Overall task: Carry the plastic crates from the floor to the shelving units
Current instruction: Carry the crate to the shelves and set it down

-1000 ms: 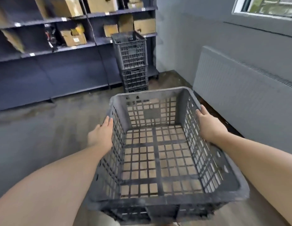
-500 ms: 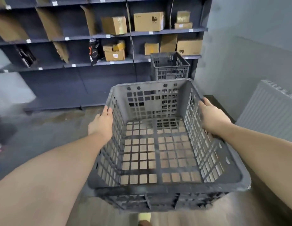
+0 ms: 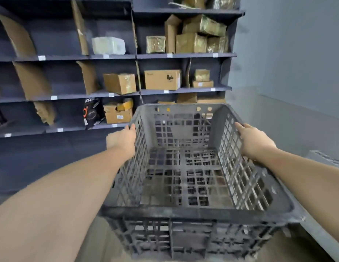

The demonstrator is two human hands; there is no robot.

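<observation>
I hold an empty dark grey plastic crate (image 3: 183,212) with lattice walls and floor, raised in front of me. My left hand (image 3: 123,139) grips its left wall from outside, fingers on the rim. On the opposite side my right hand (image 3: 253,140) clasps the right wall. Through the crate's slotted floor I glimpse the dark grid of another crate below it. The dark blue shelving unit (image 3: 183,55) stands straight ahead, its far rim level with the lower shelves.
Cardboard boxes (image 3: 162,79) and wrapped parcels fill the right-hand shelves; cardboard dividers (image 3: 32,80) lean in the left bays. A black packaged item (image 3: 92,112) stands on a lower shelf. A grey wall and a radiator (image 3: 329,159) lie to the right.
I have moved closer to the shelves and the view has tilted up. The crate has risen with both hands still on its sides; the crate stack ahead is now hidden behind and beneath it.
</observation>
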